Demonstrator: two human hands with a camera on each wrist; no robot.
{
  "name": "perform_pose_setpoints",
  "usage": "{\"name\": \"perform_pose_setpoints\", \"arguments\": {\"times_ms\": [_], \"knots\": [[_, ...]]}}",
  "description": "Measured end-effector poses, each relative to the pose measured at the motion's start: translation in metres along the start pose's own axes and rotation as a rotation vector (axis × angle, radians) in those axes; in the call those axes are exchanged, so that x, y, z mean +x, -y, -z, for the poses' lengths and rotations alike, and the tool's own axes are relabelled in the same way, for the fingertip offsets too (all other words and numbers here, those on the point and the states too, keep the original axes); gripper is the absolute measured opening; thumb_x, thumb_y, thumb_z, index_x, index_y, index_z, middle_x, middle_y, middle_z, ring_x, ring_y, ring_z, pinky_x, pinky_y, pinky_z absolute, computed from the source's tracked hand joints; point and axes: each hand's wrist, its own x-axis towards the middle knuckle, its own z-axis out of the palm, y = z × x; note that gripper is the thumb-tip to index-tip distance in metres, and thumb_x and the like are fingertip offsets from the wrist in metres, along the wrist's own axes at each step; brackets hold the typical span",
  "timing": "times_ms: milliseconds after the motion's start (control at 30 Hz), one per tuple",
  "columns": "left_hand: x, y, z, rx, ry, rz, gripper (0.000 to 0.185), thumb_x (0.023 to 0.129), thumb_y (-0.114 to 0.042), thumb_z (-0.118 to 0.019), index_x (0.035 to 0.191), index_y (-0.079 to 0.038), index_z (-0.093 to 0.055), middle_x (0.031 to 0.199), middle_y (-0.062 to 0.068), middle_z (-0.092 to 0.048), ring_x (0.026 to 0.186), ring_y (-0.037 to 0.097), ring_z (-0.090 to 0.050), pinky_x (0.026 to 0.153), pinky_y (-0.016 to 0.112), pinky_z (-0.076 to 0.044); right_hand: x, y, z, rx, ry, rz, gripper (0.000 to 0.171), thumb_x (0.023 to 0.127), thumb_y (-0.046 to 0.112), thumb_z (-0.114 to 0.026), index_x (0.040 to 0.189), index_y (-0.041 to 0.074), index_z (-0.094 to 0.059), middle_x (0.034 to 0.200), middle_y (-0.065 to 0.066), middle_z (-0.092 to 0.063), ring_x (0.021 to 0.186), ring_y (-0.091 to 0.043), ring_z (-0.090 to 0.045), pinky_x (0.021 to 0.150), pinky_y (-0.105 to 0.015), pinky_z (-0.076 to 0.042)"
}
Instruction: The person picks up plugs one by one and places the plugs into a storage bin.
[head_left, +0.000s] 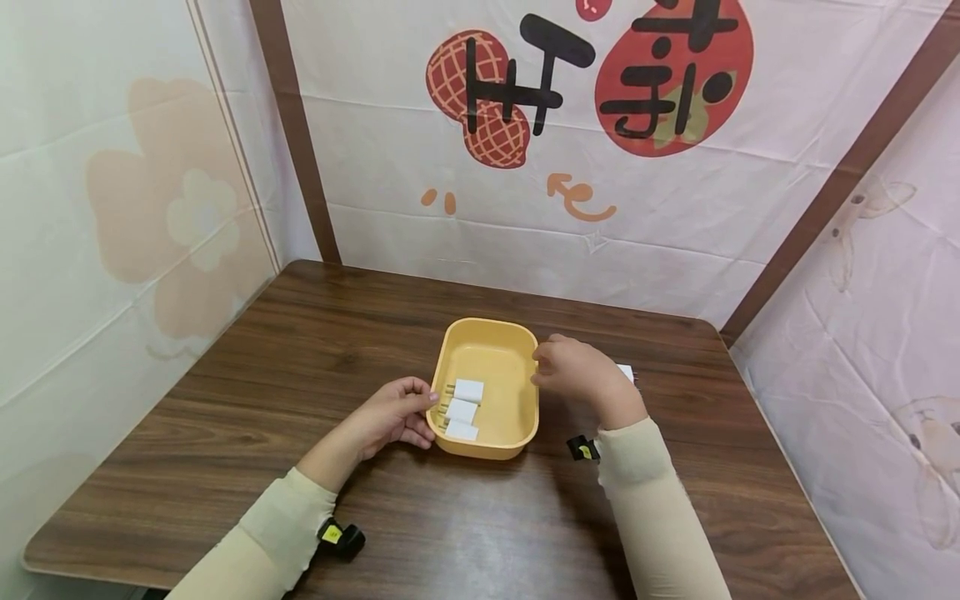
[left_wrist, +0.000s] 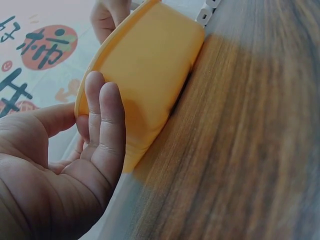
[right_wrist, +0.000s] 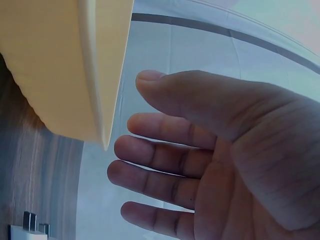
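Observation:
A yellow plastic bin stands on the table with three white plug chargers lying along its left side, their metal prongs toward the left wall. My left hand pinches the bin's left rim, thumb over the edge and fingers against the outer wall. Beside the right rim is my right hand, its fingers loosely bent and nothing held, as the right wrist view shows. Another white charger lies on the table beyond the right hand, partly hidden by it; its prongs show in the right wrist view.
The brown wood-grain table has rounded corners. Printed cloth walls rise behind it and along both sides. Black straps with yellow tags hang at both wrists.

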Motion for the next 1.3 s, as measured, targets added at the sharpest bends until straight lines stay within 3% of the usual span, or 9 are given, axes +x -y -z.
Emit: {"name": "perform_pose_setpoints", "arguments": {"times_ms": [300,633,900,1100,1300], "knots": [[0.0,0.0,-0.004,0.013,0.004,-0.008,0.024,0.105,-0.021,-0.059,0.114,-0.003,-0.046,0.081,0.011,-0.066,0.067,0.02,-0.071,0.065,0.038,-0.064,-0.006,-0.012,0.002,0.068,0.023,-0.033,0.031,0.096,0.03,-0.072,0.119,0.009,-0.074,0.115,-0.01,-0.067,0.1,-0.02,-0.063,0.092,-0.043,-0.056],[0.0,-0.001,-0.003,0.016,0.0,0.0,0.024,0.106,-0.021,-0.059,0.114,-0.003,-0.046,0.081,0.011,-0.066,0.067,0.02,-0.071,0.065,0.038,-0.064,-0.008,-0.024,0.005,-0.005,0.037,-0.102,0.036,0.095,0.025,-0.072,0.125,0.004,-0.07,0.125,-0.014,-0.066,0.113,-0.03,-0.064,0.098,-0.048,-0.054],[0.001,0.0,-0.002,0.011,-0.012,0.007,0.022,0.106,-0.02,-0.058,0.114,-0.003,-0.047,0.081,0.011,-0.067,0.066,0.021,-0.071,0.065,0.038,-0.064,-0.011,-0.032,0.007,-0.028,0.04,-0.126,0.034,0.091,0.007,-0.068,0.125,0.002,-0.069,0.125,-0.016,-0.064,0.111,-0.03,-0.064,0.095,-0.049,-0.055],[-0.001,0.0,-0.001,0.012,0.0,-0.001,0.025,0.105,-0.022,-0.059,0.115,-0.003,-0.046,0.081,0.011,-0.067,0.067,0.02,-0.071,0.066,0.038,-0.064,-0.012,-0.037,0.006,-0.013,0.07,-0.169,0.041,0.09,0.011,-0.076,0.129,0.002,-0.067,0.128,-0.017,-0.063,0.114,-0.032,-0.063,0.095,-0.05,-0.055],[-0.002,-0.001,-0.001,0.012,-0.005,0.002,0.027,0.105,-0.023,-0.06,0.115,-0.003,-0.046,0.082,0.011,-0.067,0.067,0.02,-0.071,0.066,0.038,-0.064,-0.007,-0.046,0.0,-0.017,0.103,-0.193,0.041,0.086,0.009,-0.079,0.126,0.001,-0.068,0.122,-0.017,-0.067,0.104,-0.029,-0.063,0.09,-0.049,-0.056]]}}
